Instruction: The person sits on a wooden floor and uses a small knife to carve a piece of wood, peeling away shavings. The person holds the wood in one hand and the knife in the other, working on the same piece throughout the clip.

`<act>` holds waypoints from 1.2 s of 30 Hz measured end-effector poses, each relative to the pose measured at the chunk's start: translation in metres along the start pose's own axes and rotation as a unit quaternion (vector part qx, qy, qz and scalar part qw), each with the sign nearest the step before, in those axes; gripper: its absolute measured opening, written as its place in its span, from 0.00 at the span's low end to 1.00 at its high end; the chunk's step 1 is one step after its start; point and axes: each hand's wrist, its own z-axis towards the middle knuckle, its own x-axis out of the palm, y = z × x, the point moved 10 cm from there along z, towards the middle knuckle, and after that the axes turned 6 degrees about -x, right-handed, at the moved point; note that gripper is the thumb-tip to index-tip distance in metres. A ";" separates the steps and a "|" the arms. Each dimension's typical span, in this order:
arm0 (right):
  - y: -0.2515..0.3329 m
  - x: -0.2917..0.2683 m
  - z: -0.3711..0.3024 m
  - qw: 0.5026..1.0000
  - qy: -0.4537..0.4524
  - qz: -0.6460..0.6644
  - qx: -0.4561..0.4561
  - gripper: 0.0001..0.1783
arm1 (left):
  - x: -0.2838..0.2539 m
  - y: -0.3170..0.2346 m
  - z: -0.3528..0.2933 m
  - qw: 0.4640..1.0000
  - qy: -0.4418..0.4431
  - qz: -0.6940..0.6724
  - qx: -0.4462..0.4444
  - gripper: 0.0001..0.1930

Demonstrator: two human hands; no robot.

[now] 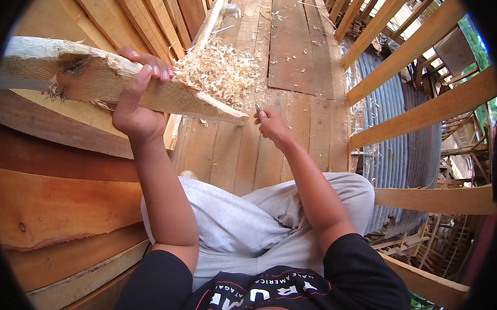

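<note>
My left hand [141, 117] grips a thick wooden board [96, 87] at about its middle. The thumb lies on the near face and fingertips curl over the top edge. The board is raised and tilted, with rough, bark-like wood along its upper edge and a dark knot near its left part. Its narrower right end [236, 114] comes close to my right hand [273, 125] but stays apart from it. That hand is closed around a small dark metal tool [258, 108]. Only a short tip sticks out, so its kind cannot be made out.
Curled wood shavings [216, 67] lie heaped on the plank floor [303, 46] beyond the board. More boards [63, 202] stand along the left side. Wooden railing bars [427, 116] run along the right, with corrugated metal sheets [390, 150] below. My crossed legs [245, 221] are in front.
</note>
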 end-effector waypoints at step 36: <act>0.113 0.031 -0.080 0.957 0.025 -0.239 -0.162 0.18 | 0.051 0.014 -0.009 0.989 -0.030 0.115 0.087 0.18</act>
